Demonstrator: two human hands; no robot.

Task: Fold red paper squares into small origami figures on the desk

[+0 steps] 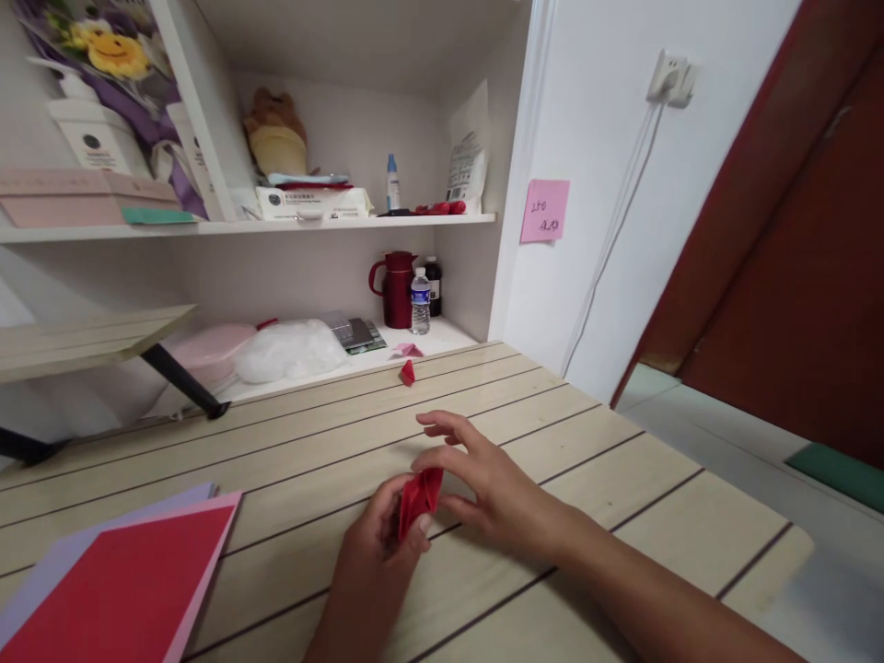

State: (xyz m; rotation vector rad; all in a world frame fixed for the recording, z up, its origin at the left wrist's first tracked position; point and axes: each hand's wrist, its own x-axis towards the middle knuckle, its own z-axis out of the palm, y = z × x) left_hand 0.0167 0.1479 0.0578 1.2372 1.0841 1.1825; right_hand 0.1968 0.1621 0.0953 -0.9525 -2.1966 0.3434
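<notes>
A small red folded paper piece point(419, 502) is pinched upright in my left hand point(378, 543), the thumb against its near side and the fingers partly hidden behind it. Close at its right is my right hand point(483, 479), fingers spread and curved around the paper's upper edge. Whether a right fingertip touches the paper I cannot tell. Farther back on the slatted table point(331, 451) sits a smaller red folded paper point(408, 373). A stack of paper sheets, with a red sheet point(131, 589) on top of pink and lilac ones, lies at the left.
Behind the table, a white shelf point(442, 221) holds a dark red jug point(398, 290), a water bottle point(420, 302) and a white plastic bag point(294, 350). A pink folded paper point(407, 350) lies by the table's back edge. A small raised stand point(89, 341) is at the left.
</notes>
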